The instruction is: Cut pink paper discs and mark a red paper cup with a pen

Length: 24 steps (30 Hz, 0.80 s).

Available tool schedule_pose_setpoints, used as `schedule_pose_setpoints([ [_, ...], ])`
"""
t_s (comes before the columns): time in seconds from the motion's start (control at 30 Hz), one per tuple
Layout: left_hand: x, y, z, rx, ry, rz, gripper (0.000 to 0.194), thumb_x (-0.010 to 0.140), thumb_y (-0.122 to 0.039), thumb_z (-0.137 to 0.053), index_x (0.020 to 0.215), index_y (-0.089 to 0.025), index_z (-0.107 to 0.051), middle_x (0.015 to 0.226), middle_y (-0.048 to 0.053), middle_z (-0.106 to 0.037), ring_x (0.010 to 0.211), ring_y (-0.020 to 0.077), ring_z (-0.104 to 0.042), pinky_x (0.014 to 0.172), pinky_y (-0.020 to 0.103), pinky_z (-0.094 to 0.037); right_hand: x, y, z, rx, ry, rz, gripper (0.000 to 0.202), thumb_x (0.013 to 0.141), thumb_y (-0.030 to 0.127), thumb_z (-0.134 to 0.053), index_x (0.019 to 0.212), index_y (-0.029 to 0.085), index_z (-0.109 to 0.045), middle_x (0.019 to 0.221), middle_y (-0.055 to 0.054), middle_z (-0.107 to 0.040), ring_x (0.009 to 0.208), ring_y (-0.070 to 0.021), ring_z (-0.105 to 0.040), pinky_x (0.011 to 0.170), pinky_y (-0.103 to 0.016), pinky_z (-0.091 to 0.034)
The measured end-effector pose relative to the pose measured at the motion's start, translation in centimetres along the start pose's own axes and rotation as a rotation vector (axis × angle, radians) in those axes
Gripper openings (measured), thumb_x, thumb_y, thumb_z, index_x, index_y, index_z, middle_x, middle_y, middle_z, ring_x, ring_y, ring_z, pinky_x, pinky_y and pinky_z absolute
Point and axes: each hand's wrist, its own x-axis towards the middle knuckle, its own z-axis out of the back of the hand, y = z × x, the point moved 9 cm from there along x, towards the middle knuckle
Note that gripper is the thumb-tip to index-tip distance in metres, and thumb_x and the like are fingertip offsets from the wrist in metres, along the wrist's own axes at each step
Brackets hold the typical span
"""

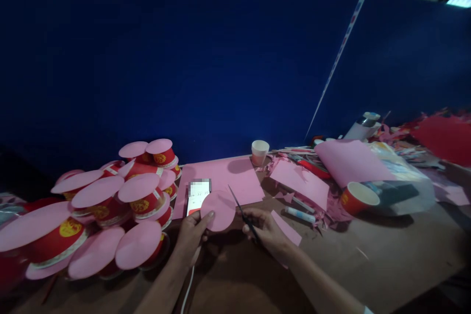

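Between thumb and fingers, my left hand (194, 230) grips a round pink paper disc (220, 211) by its left edge. My right hand (268, 229) is closed on dark scissors (250, 225), their blade pointing up and left, just right of the disc. Behind the disc lies a lit phone (197, 194), partly covered by it, resting on large pink paper sheets (235, 171). To my left, red paper cups (142, 208) with gold emblems stand in a stacked group, each topped with a pink disc (138, 244).
A small pale cup (259, 152) stands behind the sheets. On the right are a marker (300, 215), a red-and-white cup (358, 198), pink paper pieces (303, 181) and a clear plastic bag (412, 191). A white cable (188, 287) runs toward me. A blue partition (206, 68) rises behind.
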Motion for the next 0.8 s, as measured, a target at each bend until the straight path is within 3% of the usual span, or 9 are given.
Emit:
schedule_pose_setpoints([
  [0.8,-0.1,0.1,-0.2,0.031,0.041,-0.031,0.036,0.055,-0.041,-0.075,0.068,-0.010,-0.061,0.046,-0.005,-0.051,0.036,0.0028,-0.035,0.034,0.014,-0.022,0.3,-1.1,0.5,-0.018,0.004,-0.025,0.037,0.067,0.035,-0.071,0.098,0.017,-0.066,0.064,0.002,-0.054,0.047,-0.0050,-0.043,0.040,-0.014,-0.031],
])
